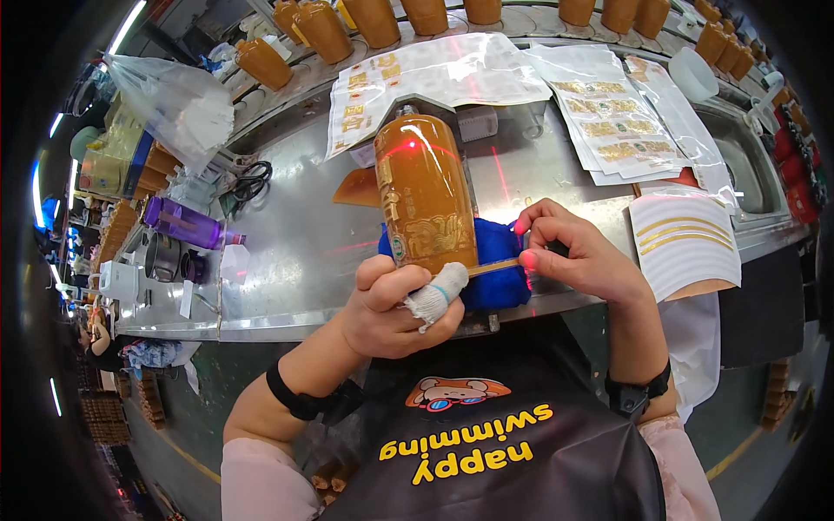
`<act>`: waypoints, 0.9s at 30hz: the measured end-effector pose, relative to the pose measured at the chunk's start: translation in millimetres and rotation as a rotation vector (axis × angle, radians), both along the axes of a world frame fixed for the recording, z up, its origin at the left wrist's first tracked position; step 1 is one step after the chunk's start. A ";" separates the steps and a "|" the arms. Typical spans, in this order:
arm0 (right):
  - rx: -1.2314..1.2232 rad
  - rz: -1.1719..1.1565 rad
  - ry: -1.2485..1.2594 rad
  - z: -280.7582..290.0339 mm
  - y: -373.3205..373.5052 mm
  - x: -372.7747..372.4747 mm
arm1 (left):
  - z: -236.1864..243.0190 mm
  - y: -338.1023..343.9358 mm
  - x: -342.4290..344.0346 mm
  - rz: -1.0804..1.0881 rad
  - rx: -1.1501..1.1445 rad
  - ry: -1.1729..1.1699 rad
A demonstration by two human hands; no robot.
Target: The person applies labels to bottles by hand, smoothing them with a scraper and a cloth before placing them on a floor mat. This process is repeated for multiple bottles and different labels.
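A brown glossy bottle (426, 195) with gold decoration lies tilted, its neck pointing away from me and its base toward me. My left hand (391, 304) is closed around the base end, and one finger wears a white cloth cover (434, 300). Between the bottle's lower edge and my right hand (582, 256) stretches a thin gold strip (495, 268). Its left end meets the bottle beside the covered finger; the right end is pinched in my right fingertips. Under the bottle's base is a blue cloth pad (499, 291). Red laser light falls on the bottle and my right fingers.
Curved gold strips lie on a white backing sheet (686, 239) at the right. Label sheets (608, 117) spread across the back of the metal table (295, 286). More brown bottles (373, 22) line the conveyor behind. A purple water bottle (187, 223) lies left; a sink (738, 161) is far right.
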State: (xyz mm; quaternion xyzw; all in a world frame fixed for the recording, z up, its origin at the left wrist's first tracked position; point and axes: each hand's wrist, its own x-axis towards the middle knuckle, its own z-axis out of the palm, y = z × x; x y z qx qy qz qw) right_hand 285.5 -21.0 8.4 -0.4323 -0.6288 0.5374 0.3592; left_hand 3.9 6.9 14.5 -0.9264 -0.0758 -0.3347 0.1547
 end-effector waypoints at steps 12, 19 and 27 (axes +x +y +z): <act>0.081 0.058 -0.011 6.3 0.9 -5.0 | -10.8 -10.1 3.0 0.294 -0.314 -0.243; 0.073 0.039 0.022 4.1 -1.1 -3.5 | -16.0 -12.6 -11.7 0.153 -0.216 -0.155; -0.017 0.030 0.005 0.1 -0.4 -4.1 | 6.7 -0.1 2.7 -0.026 -0.093 0.054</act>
